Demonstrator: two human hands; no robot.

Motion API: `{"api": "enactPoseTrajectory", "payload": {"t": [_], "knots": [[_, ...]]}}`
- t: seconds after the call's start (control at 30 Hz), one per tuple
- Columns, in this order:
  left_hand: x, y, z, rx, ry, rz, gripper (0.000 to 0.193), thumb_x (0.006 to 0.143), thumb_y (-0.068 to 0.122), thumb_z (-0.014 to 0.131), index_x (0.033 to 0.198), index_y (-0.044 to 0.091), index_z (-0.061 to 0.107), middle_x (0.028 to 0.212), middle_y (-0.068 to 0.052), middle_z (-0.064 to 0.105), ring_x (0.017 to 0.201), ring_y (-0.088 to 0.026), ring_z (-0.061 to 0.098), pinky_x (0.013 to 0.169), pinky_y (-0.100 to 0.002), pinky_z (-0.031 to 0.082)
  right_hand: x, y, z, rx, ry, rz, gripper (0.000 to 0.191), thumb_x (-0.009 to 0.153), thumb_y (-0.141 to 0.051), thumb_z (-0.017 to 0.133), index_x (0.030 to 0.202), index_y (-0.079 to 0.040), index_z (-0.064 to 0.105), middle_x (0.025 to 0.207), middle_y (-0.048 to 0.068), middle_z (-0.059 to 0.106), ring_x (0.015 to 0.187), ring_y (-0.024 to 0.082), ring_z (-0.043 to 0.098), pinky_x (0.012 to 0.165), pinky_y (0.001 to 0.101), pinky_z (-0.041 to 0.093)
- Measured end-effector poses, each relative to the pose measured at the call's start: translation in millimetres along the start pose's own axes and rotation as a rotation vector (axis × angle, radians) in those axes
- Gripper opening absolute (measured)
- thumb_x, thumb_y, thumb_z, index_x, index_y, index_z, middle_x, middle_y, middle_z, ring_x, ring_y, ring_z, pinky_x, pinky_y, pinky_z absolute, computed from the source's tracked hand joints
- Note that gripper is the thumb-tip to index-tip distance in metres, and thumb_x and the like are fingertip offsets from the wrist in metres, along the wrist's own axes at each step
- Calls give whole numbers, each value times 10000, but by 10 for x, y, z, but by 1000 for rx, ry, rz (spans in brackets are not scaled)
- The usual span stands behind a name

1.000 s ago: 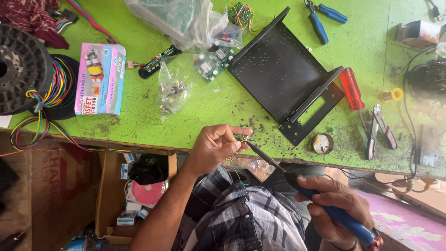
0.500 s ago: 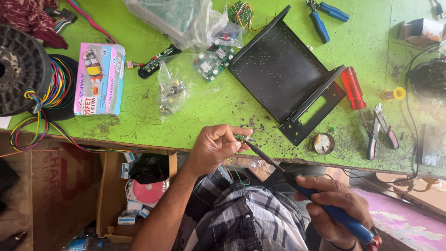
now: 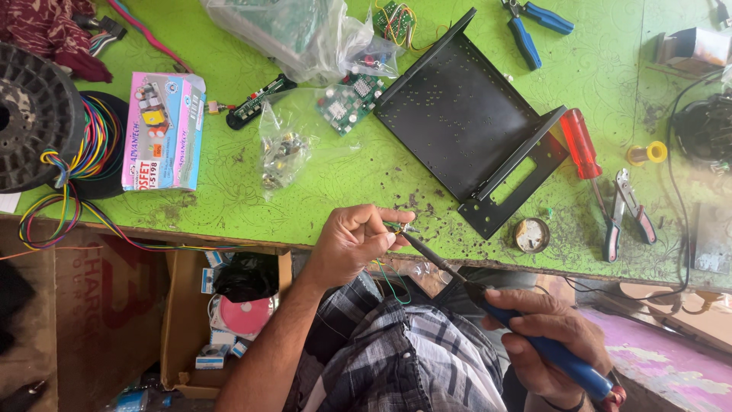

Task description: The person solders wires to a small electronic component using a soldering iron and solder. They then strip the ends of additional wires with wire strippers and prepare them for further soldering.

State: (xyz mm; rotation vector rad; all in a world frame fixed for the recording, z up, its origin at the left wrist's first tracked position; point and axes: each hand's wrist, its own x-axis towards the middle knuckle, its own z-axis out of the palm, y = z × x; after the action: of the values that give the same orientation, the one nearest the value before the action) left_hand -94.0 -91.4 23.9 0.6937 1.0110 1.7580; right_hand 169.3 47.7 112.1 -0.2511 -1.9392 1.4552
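**Soldering a small part at the bench edge**

We are looking down on a green workbench (image 3: 320,191) from the head view. We are pinching a small wired part (image 3: 402,226) between the thumb and fingertips of our left hand (image 3: 352,243), which is closed tightly around it just above the near edge of the bench. Thin green wires (image 3: 390,278) are trailing from the part down toward the plaid shirt (image 3: 412,351).

Our right hand (image 3: 545,336) is wrapping fully around the blue handle of a soldering iron (image 3: 488,297), and the iron's dark tip is meeting the part at the left fingertips; whether it is actually touching we cannot tell.

Lying on the bench, well apart from both hands, we are seeing 1 black metal chassis plate (image 3: 457,114), 1 red-handled screwdriver (image 3: 581,145), 1 pair of blue-handled pliers (image 3: 534,23), 1 small round tin (image 3: 531,234), 1 green circuit board (image 3: 349,98), clear plastic bags (image 3: 305,38) and 1 pink box (image 3: 162,130). At the far left, 1 black spool (image 3: 34,114) is sitting beside coils of multicoloured wire (image 3: 91,145).
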Motion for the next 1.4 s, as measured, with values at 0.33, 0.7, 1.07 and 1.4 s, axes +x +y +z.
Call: {"api": "enactPoseTrajectory", "payload": {"t": [0.33, 0.7, 1.07, 1.4], "knots": [[-9, 15, 1, -33, 6, -35, 158, 964, -53, 603, 814, -9, 580, 1298, -298, 667, 1109, -235, 726, 969, -383, 646, -37, -25, -17, 0, 32, -22, 220, 977, -146, 742, 1093, 8, 638, 1191, 291, 716, 847, 280, 811, 739, 340, 679], [-13, 46, 18, -20, 21, -57, 134, 958, -49, 596, 831, -8, 597, 1307, -298, 666, 1043, -229, 754, 940, -375, 651, -54, -34, -74, 1, -4, 16, 204, 972, -119, 728, 1122, -9, 643, 1218, 289, 713, 886, 273, 809, 766, 347, 677], [-7, 81, 49, 18, 32, -53, 153, 951, -49, 601, 804, -5, 594, 1300, -297, 674, 1020, -234, 759, 925, -370, 652, -17, -76, -87, -37, -24, -11, 215, 982, -139, 726, 1115, 0, 630, 1206, 288, 707, 1000, 303, 778, 802, 368, 695], [-11, 21, 41, 52, 37, -53, 164, 952, -40, 610, 799, 12, 587, 1295, -284, 683, 1004, -246, 769, 876, -358, 658, -41, -98, -88, -56, 47, -43, 222, 982, -162, 742, 1078, 10, 641, 1172, 293, 719, 845, 261, 808, 748, 327, 671]]}}
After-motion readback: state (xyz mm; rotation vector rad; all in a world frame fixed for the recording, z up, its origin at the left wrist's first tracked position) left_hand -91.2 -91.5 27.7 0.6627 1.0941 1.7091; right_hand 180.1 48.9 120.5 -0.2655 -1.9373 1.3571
